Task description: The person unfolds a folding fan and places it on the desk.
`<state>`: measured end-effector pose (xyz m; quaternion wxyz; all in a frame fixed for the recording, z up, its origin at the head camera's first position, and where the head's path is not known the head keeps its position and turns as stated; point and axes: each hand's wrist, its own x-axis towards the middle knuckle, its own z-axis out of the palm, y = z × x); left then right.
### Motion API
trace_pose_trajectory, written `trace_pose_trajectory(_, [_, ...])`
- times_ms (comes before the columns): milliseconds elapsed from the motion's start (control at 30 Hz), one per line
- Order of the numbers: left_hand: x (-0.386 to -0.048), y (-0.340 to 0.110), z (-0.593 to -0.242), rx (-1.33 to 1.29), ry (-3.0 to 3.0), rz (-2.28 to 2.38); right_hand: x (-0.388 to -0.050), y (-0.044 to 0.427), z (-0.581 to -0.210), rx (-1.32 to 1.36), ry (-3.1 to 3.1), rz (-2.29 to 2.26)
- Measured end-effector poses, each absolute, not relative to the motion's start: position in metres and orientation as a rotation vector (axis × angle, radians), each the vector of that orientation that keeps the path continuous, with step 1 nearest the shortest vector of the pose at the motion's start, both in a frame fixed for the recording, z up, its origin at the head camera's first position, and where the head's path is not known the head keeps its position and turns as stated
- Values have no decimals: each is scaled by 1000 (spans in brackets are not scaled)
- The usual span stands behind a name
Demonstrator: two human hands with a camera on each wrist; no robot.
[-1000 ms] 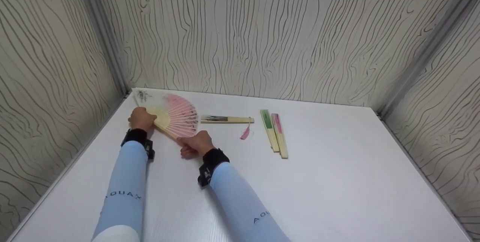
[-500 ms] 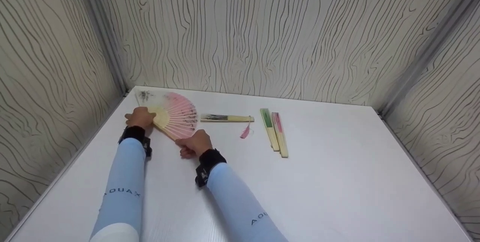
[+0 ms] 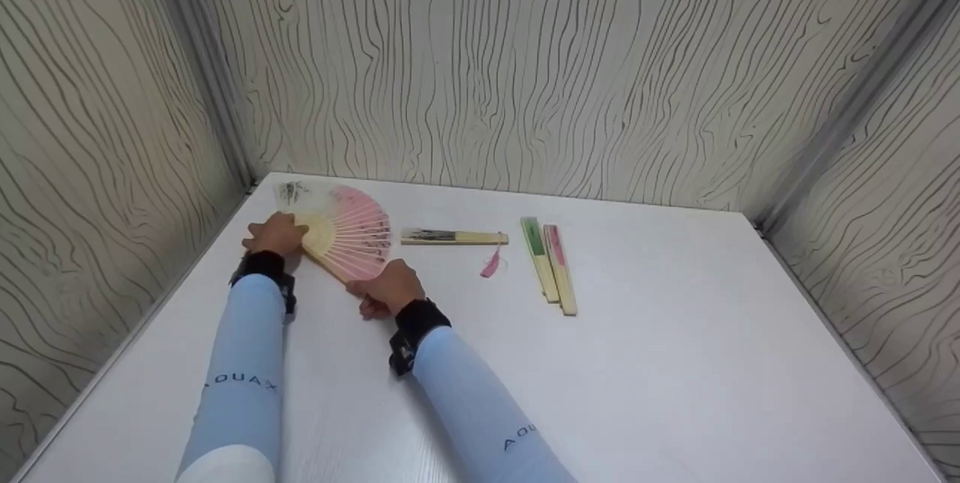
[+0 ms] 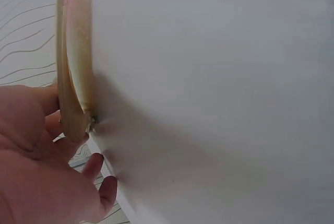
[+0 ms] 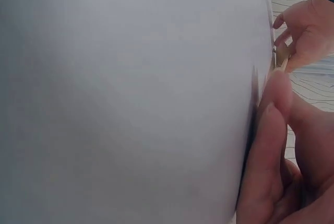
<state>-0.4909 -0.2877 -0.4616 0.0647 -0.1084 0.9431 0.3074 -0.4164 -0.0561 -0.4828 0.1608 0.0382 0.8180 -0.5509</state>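
A spread folding fan (image 3: 358, 232) lies at the table's back left, its leaf pink on the right and pale with dark markings on the left. My left hand (image 3: 276, 234) pinches its pivot end between thumb and fingers; the left wrist view shows the wooden guard stick (image 4: 68, 78) in that grip, other fingertips close to the table. My right hand (image 3: 390, 286) pinches the outer end of the near guard stick, with the remaining fingers curled under. In the right wrist view, the right fingers (image 5: 266, 156) hide most of the fan. The left hand covers the pivot.
To the right lies a folded fan (image 3: 454, 237) with a dark pattern, and a pink tassel (image 3: 490, 265) hangs from its end. Beyond it are a folded green fan (image 3: 540, 258) and a folded pink fan (image 3: 559, 270), side by side. Patterned walls (image 3: 480, 70) surround the white table (image 3: 675, 363).
My left hand has shifted slightly left with the fan's pivot end. The right hand has followed a little leftward, keeping its pinch. The folded fans have stayed in place.
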Motion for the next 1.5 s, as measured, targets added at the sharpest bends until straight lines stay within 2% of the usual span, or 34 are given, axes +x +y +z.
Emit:
trace_pose_trajectory(200, [-504, -290, -466, -367, 3022, 1092, -420, -32, -467, -118, 2303, -1402])
trace_pose_trajectory(333, [-508, -274, -446, -392, 3171, 1384, -427, 14, -437, -344, 2409, -1164])
trace_pose_trajectory(533, [-489, -205, -391, -147, 3339, 1603, -434, 101, -390, -532, 2793, -1198])
trace_pose_trajectory(667, [-468, -148, -377, 34, 3352, 1668, -437, 146, -378, -520, 3026, -1348])
trace_pose_trajectory(800, [-453, -107, -389, 90, 3314, 1712, -443, 168, -387, -384, 3161, -1497])
trace_pose_trajectory(967, [-453, -81, -416, 231, 3286, 1523, -454, 171, -407, -297, 3274, -1434])
trace_pose_trajectory(1167, [-457, -70, -447, 466, 3068, 1201, -462, 162, -429, -402, 3231, -988])
trace_pose_trajectory(1300, [-452, -69, -461, 455, 2887, 1016, -462, 154, -446, -512, 3013, -773])
trace_pose_trajectory(1500, [-447, -69, -468, 445, 2796, 772, -466, 151, -464, -550, 2849, -691])
